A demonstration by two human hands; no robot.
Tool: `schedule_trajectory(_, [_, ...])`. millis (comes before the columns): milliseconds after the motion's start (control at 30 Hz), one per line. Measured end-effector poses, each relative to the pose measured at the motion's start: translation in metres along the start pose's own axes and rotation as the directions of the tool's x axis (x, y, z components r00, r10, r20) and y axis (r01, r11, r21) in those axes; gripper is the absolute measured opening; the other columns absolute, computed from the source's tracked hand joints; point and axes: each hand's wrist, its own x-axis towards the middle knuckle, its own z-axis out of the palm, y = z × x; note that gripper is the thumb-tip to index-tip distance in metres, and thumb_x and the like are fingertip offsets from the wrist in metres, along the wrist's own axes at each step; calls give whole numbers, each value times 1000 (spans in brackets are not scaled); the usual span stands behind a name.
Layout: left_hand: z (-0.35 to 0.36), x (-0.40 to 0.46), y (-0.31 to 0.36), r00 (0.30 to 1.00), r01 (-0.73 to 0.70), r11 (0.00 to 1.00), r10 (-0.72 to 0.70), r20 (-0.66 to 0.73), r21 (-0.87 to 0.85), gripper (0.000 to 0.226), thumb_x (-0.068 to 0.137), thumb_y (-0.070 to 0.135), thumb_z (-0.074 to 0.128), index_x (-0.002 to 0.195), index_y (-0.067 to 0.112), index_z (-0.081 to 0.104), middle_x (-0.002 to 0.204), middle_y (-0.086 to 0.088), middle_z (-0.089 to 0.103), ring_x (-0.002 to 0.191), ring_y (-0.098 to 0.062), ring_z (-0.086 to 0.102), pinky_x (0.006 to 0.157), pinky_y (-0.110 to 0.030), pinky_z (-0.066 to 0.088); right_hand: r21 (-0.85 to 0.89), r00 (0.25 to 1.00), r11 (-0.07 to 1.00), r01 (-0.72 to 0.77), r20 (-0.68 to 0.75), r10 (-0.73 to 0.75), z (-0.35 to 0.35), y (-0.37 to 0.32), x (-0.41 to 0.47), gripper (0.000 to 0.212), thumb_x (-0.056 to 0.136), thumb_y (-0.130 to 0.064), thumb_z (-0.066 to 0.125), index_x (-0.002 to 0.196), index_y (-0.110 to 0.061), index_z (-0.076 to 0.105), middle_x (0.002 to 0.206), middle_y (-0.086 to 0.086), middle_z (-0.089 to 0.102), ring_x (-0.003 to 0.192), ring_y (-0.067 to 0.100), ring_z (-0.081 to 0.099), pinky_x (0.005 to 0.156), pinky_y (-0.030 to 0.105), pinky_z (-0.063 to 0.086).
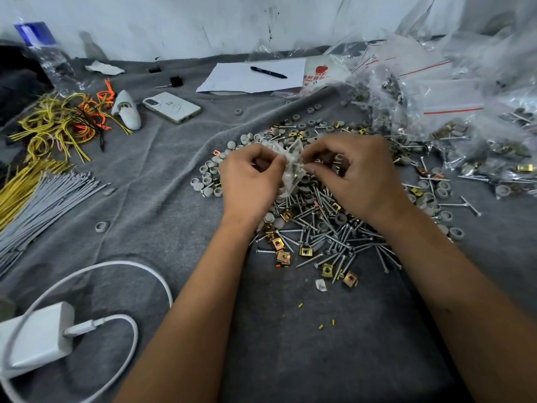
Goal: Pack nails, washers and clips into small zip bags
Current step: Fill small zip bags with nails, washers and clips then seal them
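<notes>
While both sets of fingers (279, 161) pinch it, the small zip bag (292, 167) hangs crumpled between the left hand (251, 178) and right hand (353, 175), above the pile of nails (328, 237), clips (305, 252) and grey washers (207, 174) on the grey-clothed table (174, 199). Thin, slick film like this probably crushes easily; holding it by the mouth edges looks safest, and nail points could pierce it.

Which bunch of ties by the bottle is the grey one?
The grey cable ties are the straight bundle nearest the white charger. The yellow ties lie beside them, and the tangled yellow and orange ones sit farther back.
</notes>
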Motion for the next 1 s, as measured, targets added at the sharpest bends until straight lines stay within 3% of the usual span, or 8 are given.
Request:
schedule_trajectory(167, [-6, 5, -2, 998, 25, 1000, -25, -56, -11, 19, 91, 14, 73, 72, 13, 71, 65, -8, 70, 66, -35, 70, 68, -52, 60, 90, 977, 994, 67, 195, -83, 5, -9, -2, 14, 80, -27, 87, 85, -18, 77, 82, -12, 73, 75, 0, 67, 72, 17, 52])
schedule_trajectory(300, [-10, 10, -6, 990, 76, 994, -85, -113, -83, 20, 89, 14, 72, 69, 14, 70, 58, -2, 67, 52, -24, 65, 61, -41, 59, 43, 873, 995, 86, 479, -96, 17, -14, -6, 24, 80, -38, 86, 100, -27, 78, 90, -14, 68, 79, -1, 61, 76, 26, 50])
schedule_trajectory(467, [-13, 13, -10, 973, 137, 968, -171, -154, -208, 22, 87, 11, 71, 66, 16, 70, 58, 0, 68, 48, -15, 61, 55, -30, 52, -33, 821, 997, 75, 569, -43, 21, -13, -5, 21, 84, -43, 79, 96, -27, 75, 94, -13, 58, 87, 6, 58, 80, 38, 53])
schedule_trajectory(600, [-13, 14, -12, 969, 146, 966, -183, -163, -215, 20, 87, 11, 71, 67, 14, 69, 55, 1, 65, 47, -14, 60, 54, -30, 51, 44, 857, 998, 34, 513, -52, 18, -13, -4, 15, 87, -32, 80, 94, -20, 75, 92, -14, 59, 85, 1, 57, 80, 30, 51])
schedule_trajectory(700, [-10, 11, -10, 989, 69, 990, -84, -122, -122, 18, 87, 12, 73, 69, 13, 70, 57, -1, 67, 50, -17, 63, 57, -35, 55, 132, 942, 991, 0, 333, -44, 13, -16, -3, 15, 87, -25, 81, 95, -14, 74, 93, -12, 61, 88, 0, 59, 81, 20, 48])
schedule_trajectory(800, [-4, 4, -4, 999, -41, 999, 41, 3, 4, 13, 87, 12, 76, 74, 11, 74, 60, 1, 69, 52, -10, 63, 51, -27, 48, 188, 992, 982, 4, 126, -28, 10, -17, -1, 15, 91, -18, 76, 99, -7, 70, 95, -7, 63, 83, 5, 62, 75, 19, 50])
schedule_trajectory(867, [-1, 1, -1, 993, -79, 997, 77, 88, 20, 13, 88, 9, 75, 75, 8, 74, 59, 1, 68, 50, -10, 64, 49, -25, 47, 218, 993, 975, -38, 117, 13, 7, -15, 0, 13, 96, -16, 71, 103, -6, 66, 95, -2, 65, 74, 6, 63, 68, 26, 53])
schedule_trajectory(1000, [1, 0, -2, 988, -79, 997, 77, 133, 10, 15, 92, 8, 73, 79, 2, 73, 60, -5, 69, 52, -20, 67, 50, -31, 52, 93, 972, 990, -102, 224, 79, 4, -5, -1, 9, 99, -16, 66, 106, -12, 61, 91, -3, 70, 68, -6, 63, 66, 22, 51])
